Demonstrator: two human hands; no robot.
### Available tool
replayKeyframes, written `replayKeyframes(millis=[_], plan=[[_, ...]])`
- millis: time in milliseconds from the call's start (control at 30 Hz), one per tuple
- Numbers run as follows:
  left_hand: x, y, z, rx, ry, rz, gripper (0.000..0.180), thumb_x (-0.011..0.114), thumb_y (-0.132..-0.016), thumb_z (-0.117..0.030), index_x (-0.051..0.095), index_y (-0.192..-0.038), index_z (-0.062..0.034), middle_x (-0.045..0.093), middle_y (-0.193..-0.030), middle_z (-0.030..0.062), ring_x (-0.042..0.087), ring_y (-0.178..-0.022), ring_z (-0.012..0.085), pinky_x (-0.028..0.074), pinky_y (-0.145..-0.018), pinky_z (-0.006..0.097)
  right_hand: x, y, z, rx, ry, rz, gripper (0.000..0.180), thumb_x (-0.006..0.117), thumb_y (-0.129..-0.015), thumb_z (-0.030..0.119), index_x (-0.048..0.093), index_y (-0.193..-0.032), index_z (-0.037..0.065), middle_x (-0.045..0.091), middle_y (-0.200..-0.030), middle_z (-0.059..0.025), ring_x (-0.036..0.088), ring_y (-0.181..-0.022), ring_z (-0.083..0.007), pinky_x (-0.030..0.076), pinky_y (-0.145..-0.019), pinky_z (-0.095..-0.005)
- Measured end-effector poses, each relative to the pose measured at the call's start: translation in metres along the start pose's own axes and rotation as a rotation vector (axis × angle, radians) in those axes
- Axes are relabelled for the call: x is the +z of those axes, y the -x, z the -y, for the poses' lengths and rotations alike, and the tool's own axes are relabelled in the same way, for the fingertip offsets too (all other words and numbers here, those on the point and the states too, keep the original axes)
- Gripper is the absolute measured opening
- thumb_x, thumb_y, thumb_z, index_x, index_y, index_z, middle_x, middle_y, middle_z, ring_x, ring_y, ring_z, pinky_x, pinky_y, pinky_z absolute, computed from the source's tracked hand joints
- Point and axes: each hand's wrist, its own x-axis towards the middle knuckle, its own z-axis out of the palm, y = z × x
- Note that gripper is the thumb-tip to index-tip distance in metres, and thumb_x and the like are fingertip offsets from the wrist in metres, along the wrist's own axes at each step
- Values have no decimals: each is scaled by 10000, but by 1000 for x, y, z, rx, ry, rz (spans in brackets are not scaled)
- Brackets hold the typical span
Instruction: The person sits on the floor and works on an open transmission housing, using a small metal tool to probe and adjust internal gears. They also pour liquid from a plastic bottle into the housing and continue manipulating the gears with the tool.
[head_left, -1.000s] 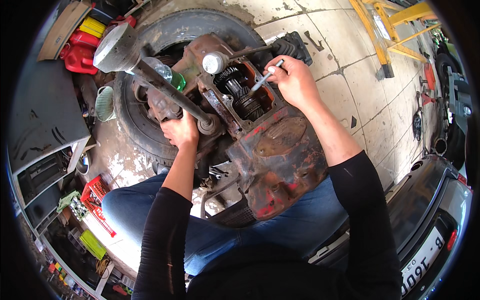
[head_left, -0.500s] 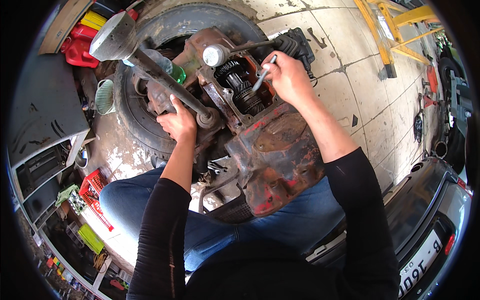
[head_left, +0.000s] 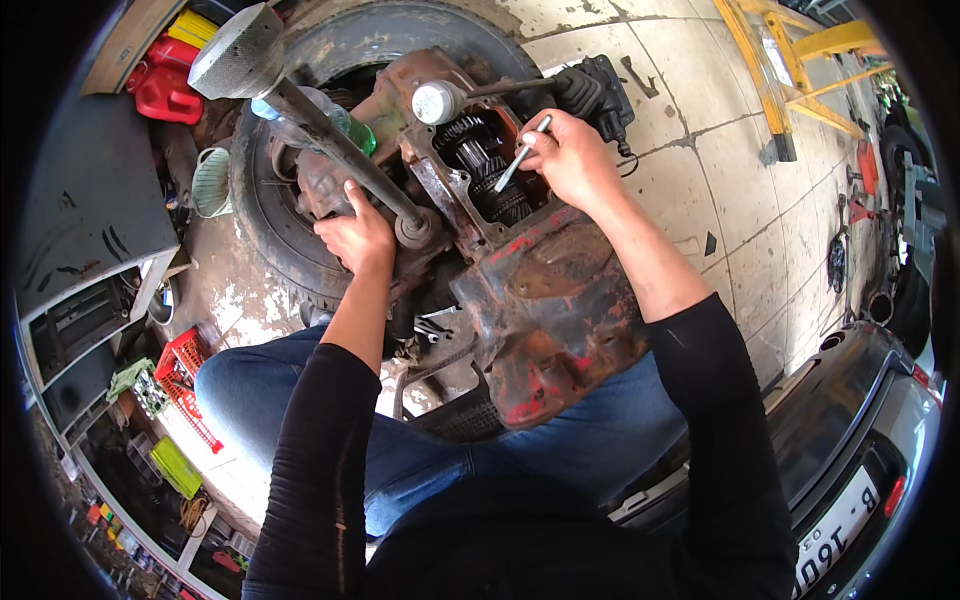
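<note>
A rusty gearbox housing [head_left: 560,300] lies in front of my lap, its top opening showing dark, oily gears [head_left: 478,165]. My right hand [head_left: 573,160] is closed around a slim metal rod with a flattened tip [head_left: 512,168]. That tip points down at the gears inside the opening. On the left, my left hand [head_left: 357,236] rests with fingers spread on the rusty casing, its thumb up beside a long metal shaft with a wide round end [head_left: 335,150]. A gear lever [head_left: 505,88] with a white knob [head_left: 437,102] lies across the far edge of the opening.
A large tyre [head_left: 265,240] lies under and behind the casing. Clear plastic bottles [head_left: 325,112] sit on it. At far left are red jerrycans [head_left: 168,92] and a grey cabinet [head_left: 90,200]. A yellow stand [head_left: 770,90] is at far right; a dark car [head_left: 850,420] is near right.
The flattened tip has moved slightly left and down over the gears as my right hand tilted it. My left hand stays on the casing. The whole view has shifted slightly.
</note>
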Motion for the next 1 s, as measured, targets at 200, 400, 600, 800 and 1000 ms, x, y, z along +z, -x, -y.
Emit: replayKeyframes(millis=[200,400,600,800,1000], plan=[[-3,-2,3,7,-1,-18,969,584,-939,-729,389,-1313,143,523,-1344,387,515,-1314,497,422,-1114,546,0,6,14,-113,140,-119,131,642,-1037,137,684,-1028,13,755,-854,-145,775,-786,-238,582,-718,-376],[-5,1,-2,-12,22,6,976,599,-927,-731,387,-1318,138,520,-1345,379,509,-1315,497,416,-1119,544,-9,-2,4,-128,206,-91,120,631,-1040,127,682,-1037,19,748,-857,-155,762,-778,-258,583,-733,-386],[-1,-1,2,12,0,-13,980,598,-924,-733,382,-1324,135,520,-1345,380,512,-1312,496,417,-1120,543,-1,-2,5,-40,-261,57,108,531,-1060,20,619,-1102,-28,758,-938,-138,756,-885,-198,607,-820,-321],[-1,-1,2,1,11,-13,978,594,-926,-731,381,-1319,140,520,-1335,383,507,-1311,502,413,-1122,546,-26,-9,-5,-124,239,42,131,455,-1079,-11,553,-1165,0,750,-1093,-166,757,-1027,-229,613,-895,-335],[2,-4,4,19,16,-3,974,605,-927,-718,380,-1316,147,520,-1326,381,509,-1300,503,410,-1122,543,-6,-5,-4,-3,-1,100,108,469,-1086,1,549,-1157,3,746,-1081,-162,756,-1017,-220,618,-893,-338]])
